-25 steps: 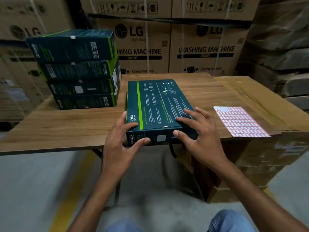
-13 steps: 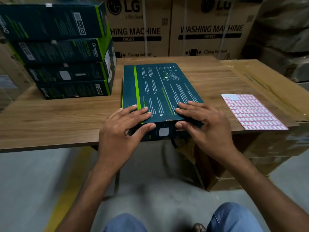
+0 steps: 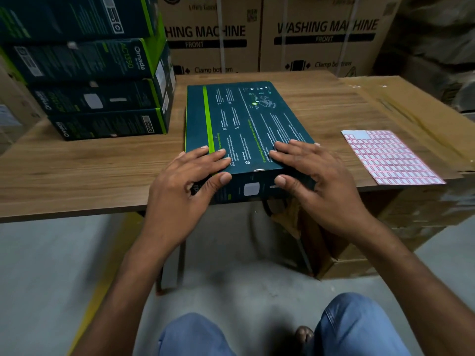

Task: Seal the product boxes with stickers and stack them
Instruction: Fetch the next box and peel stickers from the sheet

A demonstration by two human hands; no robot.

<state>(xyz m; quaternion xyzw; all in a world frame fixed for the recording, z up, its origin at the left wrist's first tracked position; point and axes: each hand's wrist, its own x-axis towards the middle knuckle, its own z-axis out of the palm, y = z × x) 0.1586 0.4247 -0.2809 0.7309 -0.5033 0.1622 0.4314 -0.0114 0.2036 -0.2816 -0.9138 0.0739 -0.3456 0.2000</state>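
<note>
**Box being pressed flat, nothing clasped**

Product box (image 3: 244, 116) is being held down on the table (image 3: 77, 170), its near end at the table edge. Left hand (image 3: 185, 191) and right hand (image 3: 321, 186) are being laid on its top, fingers straight, thumbs on its near face. Sticker sheet (image 3: 390, 158) is lying right of the right hand; stacked boxes (image 3: 97, 98) are sitting beyond the left hand.

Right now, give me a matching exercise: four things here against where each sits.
Things: 1 flat box; 2 stack of boxes; 3 sticker sheet; 4 washing machine cartons.
Places: A behind the table; B right of the flat box; C under left hand and right hand; D table's left rear.
Pairs: 1-C, 2-D, 3-B, 4-A.
</note>
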